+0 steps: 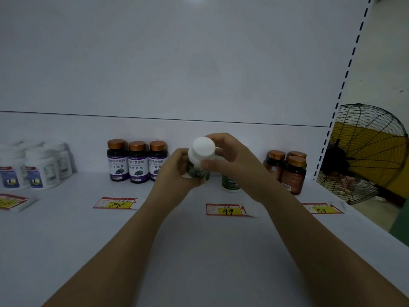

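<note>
Above the white shelf (199, 251), both my hands hold one white-capped bottle (200, 157) with a dark green label. My left hand (174, 171) grips its lower body from the left. My right hand (230, 158) wraps its upper part and cap from the right, thumb in front. The bottle tilts with its cap toward me. A second green-labelled bottle (230, 183) stands on the shelf behind my right wrist, mostly hidden.
Three purple-labelled bottles with copper caps (137, 162) stand at left of centre. White bottles (33, 167) stand far left and brown bottles (292, 169) at right. Price tags reading 78 (115, 203), 99 (228, 210) and 158 (322, 208) lie on the shelf. A black fan (365, 151) stands beyond the right upright.
</note>
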`<action>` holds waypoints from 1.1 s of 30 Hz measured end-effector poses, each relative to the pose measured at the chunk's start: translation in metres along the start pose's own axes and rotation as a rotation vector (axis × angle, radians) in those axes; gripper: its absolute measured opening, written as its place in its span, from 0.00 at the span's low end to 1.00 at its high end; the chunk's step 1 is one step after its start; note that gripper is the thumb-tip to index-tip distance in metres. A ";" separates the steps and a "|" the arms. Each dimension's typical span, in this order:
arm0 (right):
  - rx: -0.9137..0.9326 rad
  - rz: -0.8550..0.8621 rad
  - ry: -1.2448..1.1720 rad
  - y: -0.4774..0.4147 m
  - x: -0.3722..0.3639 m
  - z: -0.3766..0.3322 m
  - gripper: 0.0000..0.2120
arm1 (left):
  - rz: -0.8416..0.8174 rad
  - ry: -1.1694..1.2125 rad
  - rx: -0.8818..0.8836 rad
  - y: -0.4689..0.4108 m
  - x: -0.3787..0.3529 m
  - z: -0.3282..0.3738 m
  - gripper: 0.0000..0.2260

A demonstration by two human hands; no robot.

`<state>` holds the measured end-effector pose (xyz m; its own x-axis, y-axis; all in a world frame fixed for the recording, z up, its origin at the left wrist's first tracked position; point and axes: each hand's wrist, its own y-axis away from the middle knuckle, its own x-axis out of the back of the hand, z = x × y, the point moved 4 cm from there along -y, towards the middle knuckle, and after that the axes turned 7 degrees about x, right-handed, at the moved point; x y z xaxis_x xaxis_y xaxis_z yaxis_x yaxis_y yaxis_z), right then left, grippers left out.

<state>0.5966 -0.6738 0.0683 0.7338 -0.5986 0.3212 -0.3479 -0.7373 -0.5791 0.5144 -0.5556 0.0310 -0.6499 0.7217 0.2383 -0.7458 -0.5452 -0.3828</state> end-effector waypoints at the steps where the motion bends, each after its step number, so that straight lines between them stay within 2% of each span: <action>1: 0.045 -0.031 0.041 0.000 -0.004 -0.002 0.21 | 0.046 -0.021 -0.040 -0.001 0.003 0.001 0.24; 6: 0.167 -0.081 0.122 0.001 -0.013 -0.005 0.22 | 0.184 -0.156 -0.157 -0.002 0.008 0.005 0.25; 12: 0.143 -0.036 0.095 0.001 -0.010 -0.005 0.22 | 0.099 -0.101 -0.099 -0.001 0.006 0.007 0.25; 17: -0.067 0.122 -0.014 0.001 0.009 0.002 0.17 | -0.166 0.044 0.133 0.007 -0.007 0.013 0.26; 20: -0.278 0.163 -0.007 0.000 0.014 0.020 0.21 | -0.282 0.120 0.277 0.012 -0.015 0.013 0.30; 24: -0.521 0.148 -0.094 0.005 0.008 0.031 0.24 | -0.368 0.167 0.417 0.014 -0.018 0.009 0.29; 27: -0.550 0.120 -0.183 0.009 0.006 0.031 0.22 | -0.390 0.196 0.475 0.015 -0.019 0.006 0.29; 33: -0.571 0.134 -0.175 0.010 0.007 0.032 0.21 | -0.418 0.208 0.473 0.015 -0.020 0.005 0.27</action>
<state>0.6164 -0.6753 0.0409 0.7303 -0.6729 0.1180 -0.6658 -0.7397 -0.0976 0.5155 -0.5805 0.0246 -0.2856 0.9545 0.0861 -0.9435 -0.2958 0.1492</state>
